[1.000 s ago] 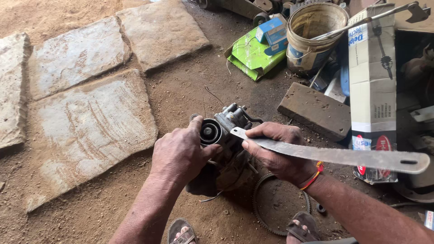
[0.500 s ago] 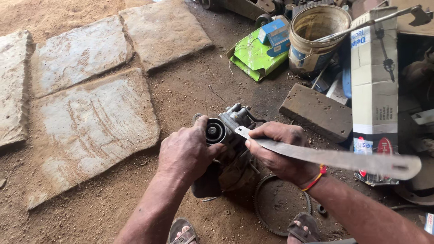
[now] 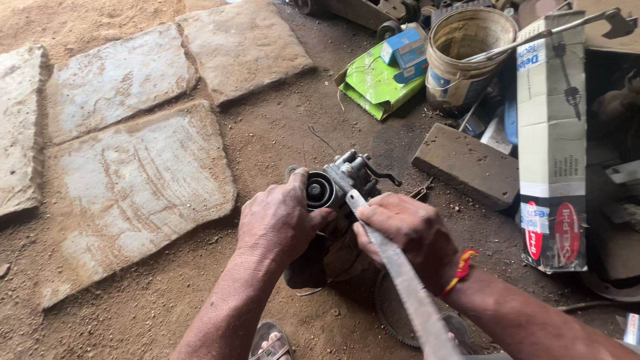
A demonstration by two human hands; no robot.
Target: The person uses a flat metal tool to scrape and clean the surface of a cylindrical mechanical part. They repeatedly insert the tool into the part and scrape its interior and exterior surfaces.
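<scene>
My left hand (image 3: 277,223) grips a greasy grey metal engine part (image 3: 341,180) with a round black opening, low in the middle of the head view. My right hand (image 3: 407,233), with a red thread at the wrist, holds a long flat metal blade (image 3: 410,293). The blade's tip rests against the part beside the round opening, and its length runs down toward the bottom edge of the view. Dark cloth or grime under the part is hidden by both hands.
Flat stone slabs (image 3: 133,187) lie on the dirt floor at left. A green box (image 3: 373,83), a dirty bucket (image 3: 467,57), a stone block (image 3: 467,163) and a tall carton (image 3: 553,147) crowd the right. A toothed metal disc (image 3: 393,313) and my sandalled foot (image 3: 270,343) lie below.
The blade has swung from pointing out to the right to running down toward me. Both hands keep their hold on the part.
</scene>
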